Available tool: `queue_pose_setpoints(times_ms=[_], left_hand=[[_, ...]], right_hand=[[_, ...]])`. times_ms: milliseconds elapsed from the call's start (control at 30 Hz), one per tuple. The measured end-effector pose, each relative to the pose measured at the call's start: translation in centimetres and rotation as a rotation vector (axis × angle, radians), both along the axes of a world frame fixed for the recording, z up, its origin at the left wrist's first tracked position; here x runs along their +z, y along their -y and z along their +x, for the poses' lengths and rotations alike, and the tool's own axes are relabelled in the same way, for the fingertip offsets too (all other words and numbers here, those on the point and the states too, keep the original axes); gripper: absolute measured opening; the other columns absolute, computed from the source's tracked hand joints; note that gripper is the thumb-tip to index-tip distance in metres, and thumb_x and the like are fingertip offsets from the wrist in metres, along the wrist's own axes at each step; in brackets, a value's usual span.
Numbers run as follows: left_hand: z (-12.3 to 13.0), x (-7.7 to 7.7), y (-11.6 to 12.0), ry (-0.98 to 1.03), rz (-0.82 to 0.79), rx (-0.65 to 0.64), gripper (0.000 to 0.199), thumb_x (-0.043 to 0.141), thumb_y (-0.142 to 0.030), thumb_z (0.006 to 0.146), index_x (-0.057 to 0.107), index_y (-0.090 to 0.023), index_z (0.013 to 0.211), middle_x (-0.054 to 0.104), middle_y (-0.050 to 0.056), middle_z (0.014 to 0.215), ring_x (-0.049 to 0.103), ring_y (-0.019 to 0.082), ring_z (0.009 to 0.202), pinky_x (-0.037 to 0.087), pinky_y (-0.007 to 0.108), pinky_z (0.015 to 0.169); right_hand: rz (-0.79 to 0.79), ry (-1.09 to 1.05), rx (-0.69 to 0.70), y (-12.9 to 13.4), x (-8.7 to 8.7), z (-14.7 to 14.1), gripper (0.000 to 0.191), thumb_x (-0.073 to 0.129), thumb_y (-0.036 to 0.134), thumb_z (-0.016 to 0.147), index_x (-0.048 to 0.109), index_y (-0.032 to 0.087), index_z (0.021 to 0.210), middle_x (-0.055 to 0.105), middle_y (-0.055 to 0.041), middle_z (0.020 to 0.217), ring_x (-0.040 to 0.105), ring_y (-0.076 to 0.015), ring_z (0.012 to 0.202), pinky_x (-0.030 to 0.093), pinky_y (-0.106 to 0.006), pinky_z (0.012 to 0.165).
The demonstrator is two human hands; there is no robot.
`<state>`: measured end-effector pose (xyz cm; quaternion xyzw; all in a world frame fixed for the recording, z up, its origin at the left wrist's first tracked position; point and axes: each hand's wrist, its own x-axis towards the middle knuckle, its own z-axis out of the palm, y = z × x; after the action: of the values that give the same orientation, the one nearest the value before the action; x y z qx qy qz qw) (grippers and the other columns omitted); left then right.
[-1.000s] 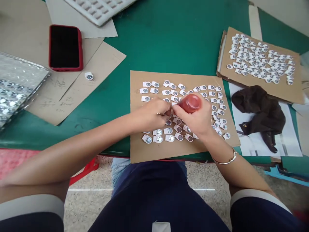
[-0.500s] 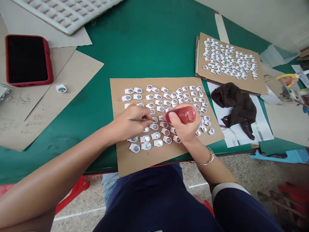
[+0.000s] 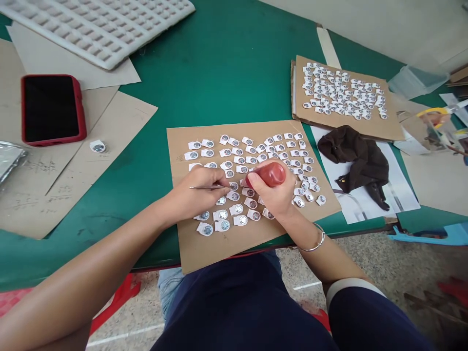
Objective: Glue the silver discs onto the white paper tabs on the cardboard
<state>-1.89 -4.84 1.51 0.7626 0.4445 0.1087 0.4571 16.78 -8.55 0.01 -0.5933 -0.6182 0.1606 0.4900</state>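
Rows of small white pieces with round grey centres [image 3: 240, 220] lie on a brown cardboard sheet [image 3: 204, 253] in front of me. My left hand [image 3: 195, 192] pinches thin metal tweezers [image 3: 204, 187], whose tip is beside a piece near the middle of the sheet. In my right hand [image 3: 276, 195] is a red squeeze bottle [image 3: 272, 174], tilted with its nozzle end down to the left, close to the tweezers' tip. Several pieces are hidden under both hands.
At the right are a second cardboard [image 3: 387, 127] full of pieces, a dark cloth [image 3: 369, 158] on paper and a clear box [image 3: 417, 82]. At the left lie a red-cased phone [image 3: 51, 109], one loose piece [image 3: 98, 146] and a white grid tray [image 3: 109, 46].
The view has shifted a little, so the phone and tray appear lower and further right. The red bottle and my right hand are slightly further left, nearer my left hand. Both grips look the same.
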Motion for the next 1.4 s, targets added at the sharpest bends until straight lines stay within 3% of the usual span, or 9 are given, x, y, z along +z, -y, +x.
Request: queue_pose_setpoints(times_ms=[833,1400], left_hand=[[0.02,-0.46,-0.05,0.001,-0.025,0.018,0.015,0.052,-0.031,0.079,0.062,-0.020,0.076,0.062,-0.002,0.068,0.051,0.010,0.058,0.037,0.021,0.051],[-0.07,-0.40,0.03,0.025,-0.028,0.028,0.017,0.052,-0.030,0.077,0.063,-0.019,0.077,0.062,0.001,0.068,0.052,0.012,0.058,0.038,0.023,0.051]], right_hand=[[0.024,-0.012,0.087,0.18,-0.02,0.21,0.020,0.070,0.028,0.067,0.054,0.019,0.077,0.059,-0.0002,0.073,0.058,-0.0128,0.068,0.050,-0.031,0.069],[-0.112,-0.078,-0.018,-0.08,0.17,0.42,0.020,0.064,0.036,0.070,0.058,0.018,0.073,0.061,-0.0008,0.069,0.058,-0.0140,0.065,0.050,-0.032,0.063]])
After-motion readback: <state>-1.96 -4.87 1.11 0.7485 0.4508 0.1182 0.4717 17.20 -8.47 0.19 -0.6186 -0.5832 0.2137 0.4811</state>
